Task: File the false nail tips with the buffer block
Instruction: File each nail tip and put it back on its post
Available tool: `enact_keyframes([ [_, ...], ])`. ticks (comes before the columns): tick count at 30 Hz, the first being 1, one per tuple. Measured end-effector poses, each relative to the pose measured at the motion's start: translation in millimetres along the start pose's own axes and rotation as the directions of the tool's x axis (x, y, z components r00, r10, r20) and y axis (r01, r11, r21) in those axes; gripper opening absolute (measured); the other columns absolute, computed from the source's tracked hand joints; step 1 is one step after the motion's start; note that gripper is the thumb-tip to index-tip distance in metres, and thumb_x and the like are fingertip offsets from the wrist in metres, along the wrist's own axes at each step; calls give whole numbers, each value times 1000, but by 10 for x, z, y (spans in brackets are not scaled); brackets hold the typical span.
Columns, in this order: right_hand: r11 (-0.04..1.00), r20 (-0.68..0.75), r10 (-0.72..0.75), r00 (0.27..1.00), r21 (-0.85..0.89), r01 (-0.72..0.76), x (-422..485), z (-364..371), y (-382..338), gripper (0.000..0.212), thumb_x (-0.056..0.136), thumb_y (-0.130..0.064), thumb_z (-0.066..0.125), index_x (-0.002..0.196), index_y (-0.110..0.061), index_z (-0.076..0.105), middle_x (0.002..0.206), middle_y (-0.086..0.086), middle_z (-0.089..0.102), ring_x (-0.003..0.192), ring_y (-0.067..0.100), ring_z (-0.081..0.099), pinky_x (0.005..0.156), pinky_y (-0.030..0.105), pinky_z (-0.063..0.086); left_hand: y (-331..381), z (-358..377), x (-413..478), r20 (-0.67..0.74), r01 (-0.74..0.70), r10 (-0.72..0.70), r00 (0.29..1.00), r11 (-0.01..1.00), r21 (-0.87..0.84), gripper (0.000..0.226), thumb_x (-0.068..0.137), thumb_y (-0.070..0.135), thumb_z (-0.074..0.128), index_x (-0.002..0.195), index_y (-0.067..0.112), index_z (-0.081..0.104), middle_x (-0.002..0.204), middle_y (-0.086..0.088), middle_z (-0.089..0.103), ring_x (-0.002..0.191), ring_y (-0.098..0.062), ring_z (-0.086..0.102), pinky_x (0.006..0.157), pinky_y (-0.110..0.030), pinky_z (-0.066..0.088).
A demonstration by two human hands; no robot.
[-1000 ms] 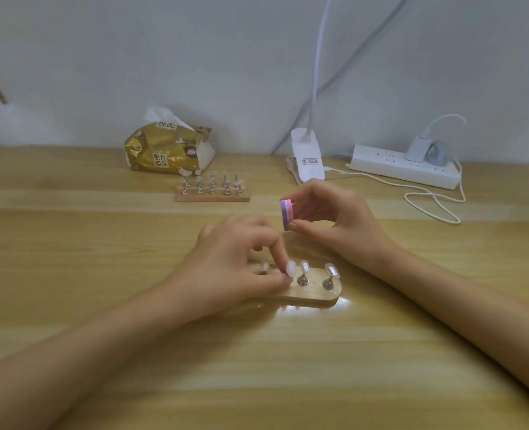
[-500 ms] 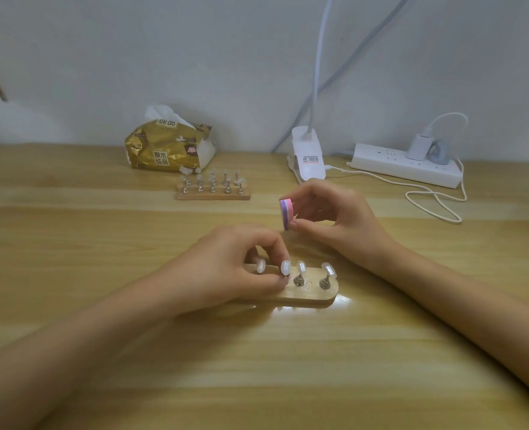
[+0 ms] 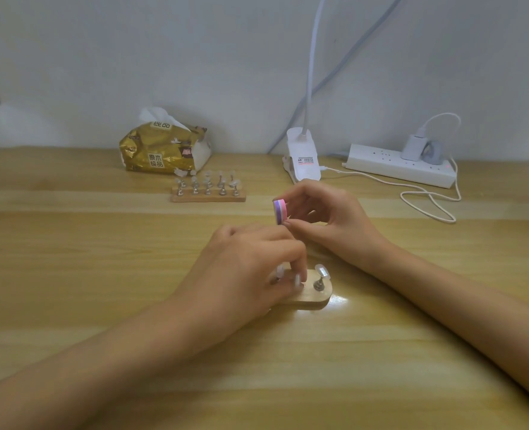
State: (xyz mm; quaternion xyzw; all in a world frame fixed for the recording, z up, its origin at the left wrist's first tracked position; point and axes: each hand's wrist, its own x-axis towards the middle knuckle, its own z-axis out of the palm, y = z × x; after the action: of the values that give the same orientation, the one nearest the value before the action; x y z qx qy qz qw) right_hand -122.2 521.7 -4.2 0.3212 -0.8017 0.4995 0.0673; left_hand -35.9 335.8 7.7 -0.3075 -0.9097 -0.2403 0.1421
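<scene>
Pinching nail tip (image 3: 297, 279) on wooden stand (image 3: 314, 297), left hand (image 3: 241, 274) fingers curled round it. Right hand (image 3: 328, 218) fingers clamped on buffer block (image 3: 279, 211), held on edge, just beyond and above left fingers, not touching tip. Next, probably: block down onto tip.

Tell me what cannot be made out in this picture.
Head view only.
Near nail stand: left part hidden under the left hand.
Whether that hand pinches anything: its fingers cover it.
Buffer block: mostly inside the right hand.
Far nail stand: its nail tips too small to count.
</scene>
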Motion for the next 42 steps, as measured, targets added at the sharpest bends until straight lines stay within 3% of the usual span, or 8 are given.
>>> enact_keyframes([
  [2,1000,-11,20,1000,23,-19,-3,-8,5,21,86,2,74,105,-4,68,91,11,72,87,24,70,77,35,57,32,-29,13,-84,-79,85,993,995,68,7,82,38,70,82,36,64,93,23,64,102,1,57,98,-35,33],
  [4,999,-22,40,999,27,-40,6,-18,11,21,85,2,73,104,-6,68,92,10,72,89,20,70,76,31,57,18,-110,69,-98,-77,60,993,981,-178,5,81,36,71,82,33,66,90,20,68,98,1,63,96,-32,39],
  [6,998,-24,56,998,14,-55,25,-22,11,21,85,3,73,101,-10,68,93,10,72,89,16,70,73,21,52,-95,-184,175,-91,-8,-32,995,913,-408,5,82,30,75,84,28,70,88,13,71,90,-6,68,86,-30,50],
  [9,996,-28,88,996,13,-88,50,-24,21,22,85,1,74,104,-9,70,96,12,72,92,19,69,78,16,50,-393,-164,302,-82,160,-233,969,846,-509,10,80,20,81,83,23,71,86,7,73,76,-7,66,73,-28,52],
  [12,994,-24,112,993,12,-112,50,-3,11,23,86,-3,76,105,-14,72,96,9,71,92,17,69,77,14,49,-624,-42,313,-37,278,-333,942,838,-470,14,74,11,84,77,13,71,76,7,72,65,-4,60,67,-23,49],
  [17,995,-2,99,995,-6,-99,46,10,-11,22,86,-5,76,106,-13,71,98,6,71,90,14,69,72,12,49,-715,35,302,-11,228,-257,966,876,-425,17,72,9,85,69,21,73,67,19,71,64,5,64,62,-4,42],
  [33,989,2,-109,994,-97,108,-6,118,-77,13,91,-12,74,102,-15,68,98,0,70,92,15,70,71,29,58,-754,34,295,-5,274,-304,953,868,-414,12,74,14,84,75,22,75,75,9,72,68,-5,65,66,-18,51],
  [42,968,-31,-184,982,-177,176,4,138,-35,6,93,-14,72,98,-10,71,94,0,69,88,16,69,74,31,58,-714,35,290,-21,213,-239,971,900,-380,8,78,9,81,77,13,73,77,9,67,68,-3,60,64,-10,44],
])
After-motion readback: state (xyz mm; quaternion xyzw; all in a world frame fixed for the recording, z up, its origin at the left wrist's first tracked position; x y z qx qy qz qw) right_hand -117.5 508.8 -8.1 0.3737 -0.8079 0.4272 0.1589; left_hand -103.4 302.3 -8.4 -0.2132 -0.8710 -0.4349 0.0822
